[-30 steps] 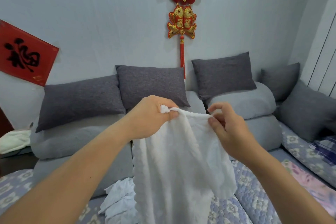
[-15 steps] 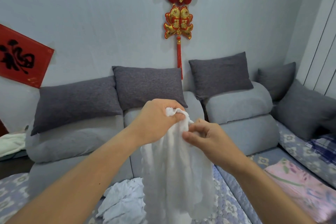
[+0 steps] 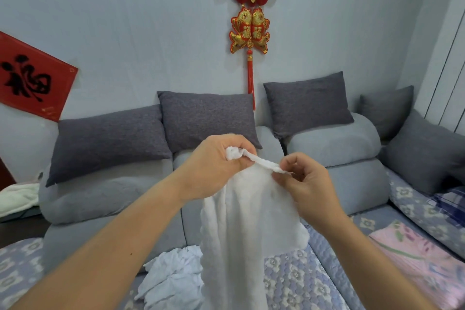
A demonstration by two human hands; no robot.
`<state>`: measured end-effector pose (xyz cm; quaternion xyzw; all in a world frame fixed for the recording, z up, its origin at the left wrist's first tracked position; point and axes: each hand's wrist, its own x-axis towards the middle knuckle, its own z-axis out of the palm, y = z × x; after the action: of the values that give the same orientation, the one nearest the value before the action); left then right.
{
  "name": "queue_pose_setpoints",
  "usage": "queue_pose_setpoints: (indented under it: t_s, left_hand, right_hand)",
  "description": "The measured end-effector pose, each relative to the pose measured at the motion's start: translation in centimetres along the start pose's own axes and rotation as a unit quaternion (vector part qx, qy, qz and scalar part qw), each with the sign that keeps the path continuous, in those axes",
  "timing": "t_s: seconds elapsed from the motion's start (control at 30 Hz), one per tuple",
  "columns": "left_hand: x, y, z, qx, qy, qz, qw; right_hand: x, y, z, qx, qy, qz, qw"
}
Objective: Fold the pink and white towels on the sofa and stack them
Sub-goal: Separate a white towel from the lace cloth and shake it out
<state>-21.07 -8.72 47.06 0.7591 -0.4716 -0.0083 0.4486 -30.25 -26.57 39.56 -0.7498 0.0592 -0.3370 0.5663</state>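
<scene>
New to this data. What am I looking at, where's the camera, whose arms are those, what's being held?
There is no robot here. A person wears one wide-angle camera on the head, so the view looks forward and down along their own bare arms.

The left hand grips one bunched corner of a white towel; the right hand pinches its top edge close by. The towel hangs down between them, not yet folded.

Behind it is a grey sofa with dark cushions and a floral seat cover. On the seat lie a crumpled white cloth at lower left and a pink towel, spread flat, at right. Red decorations hang on the wall.
</scene>
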Motion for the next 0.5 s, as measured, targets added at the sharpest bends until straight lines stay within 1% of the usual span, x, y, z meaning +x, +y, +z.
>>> queue_pose_setpoints:
  t_s: [0.07,0.13,0.2,0.23,0.27,0.33,0.4,0.43,0.5]
  left_hand:
    - [-0.1,-0.4,-0.2,0.034,-0.012,-0.013,0.999]
    - [0.0,-0.7,0.0,0.027,0.024,-0.039,0.999]
    - [0.2,-0.7,0.8,0.025,0.071,-0.081,0.994]
    - [0.2,-0.5,1.4,0.025,0.074,-0.101,0.992]
    - [0.2,-0.3,2.0,0.017,0.059,-0.109,0.992]
    - [0.1,0.0,2.7,0.010,-0.015,-0.104,0.994]
    - [0.2,-0.1,2.8,0.073,-0.086,-0.094,0.989]
    - [0.2,-0.4,2.6,0.119,-0.096,-0.084,0.985]
    - [0.1,-1.1,2.0,0.190,-0.080,-0.057,0.977]
  right_hand:
    - [-0.2,0.2,0.0,-0.013,0.031,-0.013,0.999]
    - [-0.5,0.2,0.1,-0.016,0.048,-0.020,0.999]
    - [-0.7,0.0,0.5,-0.014,0.044,-0.021,0.999]
    - [-0.8,-0.1,0.8,-0.022,0.036,-0.025,0.999]
    - [-0.8,-0.3,1.1,-0.035,0.026,-0.028,0.999]
    - [-0.8,-0.7,1.6,-0.056,0.009,-0.034,0.998]
    - [-0.6,-0.8,1.7,-0.057,-0.004,-0.033,0.998]
    - [-0.5,-0.8,1.6,-0.052,-0.013,-0.030,0.998]
    - [-0.4,-0.6,1.1,-0.033,-0.049,-0.016,0.998]
